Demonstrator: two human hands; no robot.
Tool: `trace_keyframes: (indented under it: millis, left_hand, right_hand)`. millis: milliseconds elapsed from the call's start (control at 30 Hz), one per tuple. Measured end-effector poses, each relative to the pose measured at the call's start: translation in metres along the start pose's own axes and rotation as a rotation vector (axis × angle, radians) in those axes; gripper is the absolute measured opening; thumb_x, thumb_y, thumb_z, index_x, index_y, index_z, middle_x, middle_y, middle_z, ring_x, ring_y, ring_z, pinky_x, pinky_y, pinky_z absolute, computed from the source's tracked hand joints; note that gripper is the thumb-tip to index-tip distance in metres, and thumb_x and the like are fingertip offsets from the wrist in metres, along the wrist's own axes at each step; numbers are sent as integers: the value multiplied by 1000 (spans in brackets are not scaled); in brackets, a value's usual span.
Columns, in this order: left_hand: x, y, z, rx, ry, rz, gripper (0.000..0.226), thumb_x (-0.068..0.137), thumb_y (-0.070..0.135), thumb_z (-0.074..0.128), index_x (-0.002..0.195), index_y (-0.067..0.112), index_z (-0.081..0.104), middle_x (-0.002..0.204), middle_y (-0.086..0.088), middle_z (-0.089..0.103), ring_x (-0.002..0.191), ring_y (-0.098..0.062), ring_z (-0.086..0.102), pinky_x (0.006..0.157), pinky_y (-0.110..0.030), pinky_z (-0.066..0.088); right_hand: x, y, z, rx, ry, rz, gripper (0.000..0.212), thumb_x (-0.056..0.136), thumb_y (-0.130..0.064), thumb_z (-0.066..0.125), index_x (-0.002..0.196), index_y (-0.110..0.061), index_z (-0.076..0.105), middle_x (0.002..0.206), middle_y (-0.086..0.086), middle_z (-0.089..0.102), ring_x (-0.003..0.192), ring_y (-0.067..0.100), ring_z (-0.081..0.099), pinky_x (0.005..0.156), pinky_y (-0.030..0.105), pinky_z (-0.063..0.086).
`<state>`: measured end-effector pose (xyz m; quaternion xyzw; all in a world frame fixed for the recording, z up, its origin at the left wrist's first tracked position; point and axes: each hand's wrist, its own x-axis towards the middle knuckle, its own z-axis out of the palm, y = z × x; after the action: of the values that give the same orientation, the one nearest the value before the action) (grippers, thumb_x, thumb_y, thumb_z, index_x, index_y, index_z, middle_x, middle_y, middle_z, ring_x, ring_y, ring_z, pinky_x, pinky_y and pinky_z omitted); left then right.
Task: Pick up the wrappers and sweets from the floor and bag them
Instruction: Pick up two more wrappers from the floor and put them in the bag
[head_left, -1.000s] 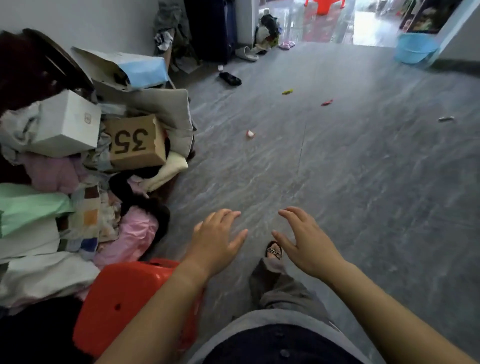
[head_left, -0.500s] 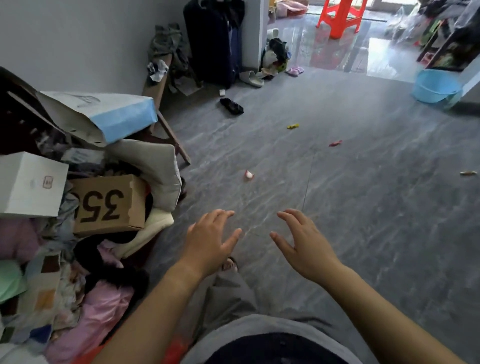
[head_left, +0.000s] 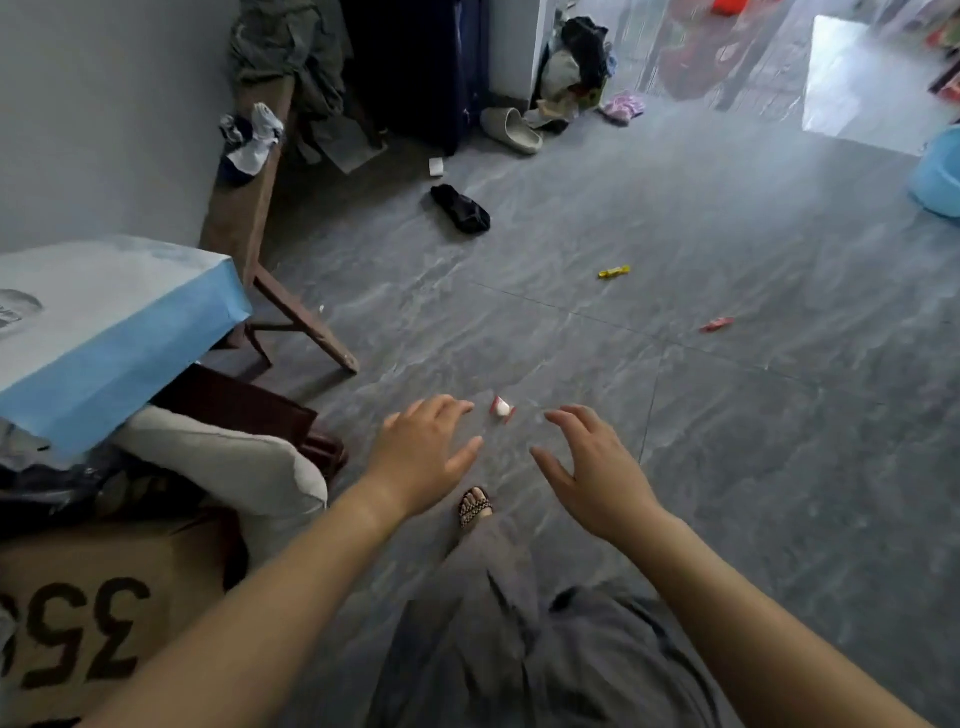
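A small white and red sweet lies on the grey floor just ahead of my fingertips, between both hands. Farther off lie a yellow wrapped sweet and a red wrapper to its right. My left hand hovers palm down with fingers spread, holding nothing. My right hand hovers the same way, fingers apart and empty. No bag is in view.
A clutter pile sits at left: a blue and white paper bag, a brown shoebox, a grey cushion. A wooden bench leg, black sock, slipper and blue basin ring the floor. My sandalled foot is below my hands.
I have stepped forward across the floor. The white and red sweet is now close, right between my fingertips. Both hands stay spread and empty.
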<state>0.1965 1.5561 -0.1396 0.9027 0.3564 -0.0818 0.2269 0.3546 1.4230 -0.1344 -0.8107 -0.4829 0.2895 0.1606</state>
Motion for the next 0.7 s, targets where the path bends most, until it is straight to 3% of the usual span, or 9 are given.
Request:
trace_keyframes:
  millis: [100, 233, 467, 700]
  left_hand:
    - [83, -24, 8, 19, -39, 4, 53, 86, 52, 34, 130, 23, 44, 134, 2, 48, 124, -19, 43, 97, -37, 35]
    - [183, -65, 75, 47, -103, -31, 46, 91, 46, 43, 131, 23, 43, 135, 0, 47, 125, -21, 42, 99, -38, 35]
    - [324, -170, 295, 60, -186, -190, 46, 90, 48, 43, 129, 24, 44, 134, -1, 48, 123, -23, 45, 98, -39, 38]
    - [405, -265, 499, 108, -124, -169, 48, 89, 48, 43, 129, 23, 45, 132, 0, 49, 123, -22, 44, 95, -39, 40]
  right_hand:
    - [76, 23, 3, -16, -30, 2, 48, 92, -41, 46, 133, -17, 40, 138, 1, 40, 126, 19, 37, 102, 26, 30]
    - [172, 87, 50, -39, -95, 58, 51, 91, -43, 46, 135, -18, 38, 143, 1, 34, 131, 20, 32, 105, 29, 29]
    - [340, 232, 229, -89, -183, 64, 54, 90, -43, 50, 136, -19, 36, 144, 4, 34, 131, 24, 33, 103, 39, 38]
    - [442, 349, 421, -41, -255, -2, 52, 85, -38, 58, 132, -23, 42, 137, 3, 43, 124, 26, 40, 100, 37, 38]
